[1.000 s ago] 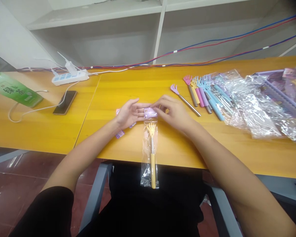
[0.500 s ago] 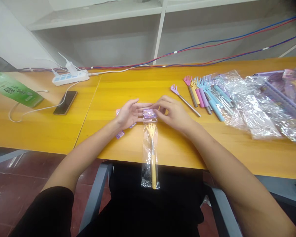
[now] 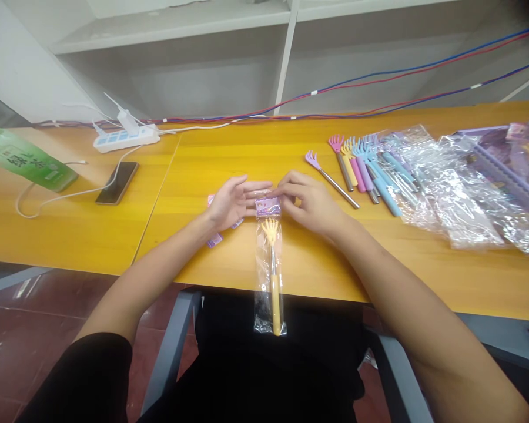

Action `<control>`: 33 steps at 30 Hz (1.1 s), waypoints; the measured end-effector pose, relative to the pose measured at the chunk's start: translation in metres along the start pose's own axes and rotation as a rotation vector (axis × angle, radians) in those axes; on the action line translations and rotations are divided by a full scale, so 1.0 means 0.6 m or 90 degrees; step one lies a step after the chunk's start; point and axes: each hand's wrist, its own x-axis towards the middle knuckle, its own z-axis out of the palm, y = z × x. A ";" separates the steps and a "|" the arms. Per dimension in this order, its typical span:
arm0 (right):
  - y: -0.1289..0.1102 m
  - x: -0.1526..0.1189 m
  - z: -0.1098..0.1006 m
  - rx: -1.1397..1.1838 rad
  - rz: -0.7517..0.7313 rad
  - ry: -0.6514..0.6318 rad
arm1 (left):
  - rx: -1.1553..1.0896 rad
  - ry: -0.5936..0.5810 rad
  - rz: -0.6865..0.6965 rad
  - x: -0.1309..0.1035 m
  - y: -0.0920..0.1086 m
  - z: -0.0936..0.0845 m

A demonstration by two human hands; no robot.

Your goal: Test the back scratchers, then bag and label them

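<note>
A yellow back scratcher (image 3: pixel 275 299) with a metal rod lies inside a long clear plastic bag (image 3: pixel 263 282). The bag's lower end hangs over the table's front edge. At its top sits a purple printed card (image 3: pixel 268 206). My left hand (image 3: pixel 231 202) is open, palm turned up, fingers stretched flat at the bag's top left. From the other side, my right hand (image 3: pixel 308 202) pinches the bag's top edge beside the card; its fingertips partly overlap the plastic. Several loose purple cards (image 3: pixel 214 239) lie under and beside my left hand.
Several coloured back scratchers (image 3: pixel 362 170) lie at the right, a lone purple one (image 3: pixel 335 185) nearest. Clear bags (image 3: pixel 462 200) are heaped near a purple basket (image 3: pixel 502 164). At left are a phone (image 3: pixel 117 183), a power strip (image 3: pixel 126 138) and a green bottle (image 3: pixel 26 158).
The card and bag top have shifted slightly down, and the scratcher's handle end a little to the right. My right fingers have moved slightly at the bag's top; my left hand stays put.
</note>
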 end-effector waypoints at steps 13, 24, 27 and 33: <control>-0.005 0.002 0.003 -0.019 0.010 0.023 | -0.019 0.038 0.038 -0.003 0.005 0.005; -0.006 0.001 0.001 0.005 0.009 0.005 | -0.011 0.060 0.079 0.001 -0.004 0.004; -0.005 0.000 0.003 0.003 0.023 -0.008 | -0.012 0.056 0.093 0.000 -0.004 0.006; -0.002 -0.001 0.005 0.002 0.056 -0.002 | -0.015 0.053 0.126 -0.001 -0.001 0.007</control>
